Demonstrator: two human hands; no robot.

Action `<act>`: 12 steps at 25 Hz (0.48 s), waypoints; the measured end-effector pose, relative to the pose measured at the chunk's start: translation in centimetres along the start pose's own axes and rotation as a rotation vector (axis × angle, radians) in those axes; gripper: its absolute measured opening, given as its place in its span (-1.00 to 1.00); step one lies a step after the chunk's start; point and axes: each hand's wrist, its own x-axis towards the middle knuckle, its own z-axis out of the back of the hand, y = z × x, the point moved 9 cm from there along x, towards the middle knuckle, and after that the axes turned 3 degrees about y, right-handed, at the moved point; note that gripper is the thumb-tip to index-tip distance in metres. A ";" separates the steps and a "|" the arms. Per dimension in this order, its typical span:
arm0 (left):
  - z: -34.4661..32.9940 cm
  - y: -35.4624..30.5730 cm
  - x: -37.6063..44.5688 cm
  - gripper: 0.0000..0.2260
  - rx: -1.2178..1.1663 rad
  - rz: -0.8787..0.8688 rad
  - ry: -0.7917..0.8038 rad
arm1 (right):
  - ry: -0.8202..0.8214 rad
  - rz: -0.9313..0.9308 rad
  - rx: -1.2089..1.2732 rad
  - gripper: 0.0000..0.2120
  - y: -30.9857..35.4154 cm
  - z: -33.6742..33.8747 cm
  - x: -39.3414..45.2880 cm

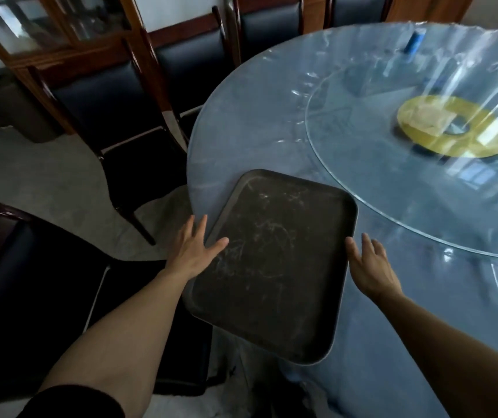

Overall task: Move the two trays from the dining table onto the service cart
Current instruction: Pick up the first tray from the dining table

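Round desk (272,122) under clear plastic, dark scuffed tray (272,267) at its near edge overhanging, left hand (195,247) spread wide at tray's left rim, right hand (370,263) spread wide beside right rim, dark chairs (127,116) around.

A dining room: a round dining table (272,140) carries a glass turntable (392,206), with dark padded chairs (139,122) around it and a glass-fronted wooden cabinet (39,28) behind them.

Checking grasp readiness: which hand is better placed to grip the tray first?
Left. The left hand already lies on the dark tray, thumb over its rim. The right hand is open beside the opposite edge; contact there is unclear. The tray overhangs the table.
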 end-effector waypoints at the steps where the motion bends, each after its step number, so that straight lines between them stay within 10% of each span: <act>1: -0.6 0.0 0.7 -0.17 -0.021 0.023 0.037 | 0.016 -0.011 0.019 -0.26 -0.2 -0.7 0.6; 12: -5.2 1.1 5.5 -0.16 -0.325 0.246 0.160 | 0.166 -0.362 0.488 -0.27 -2.2 -5.2 4.9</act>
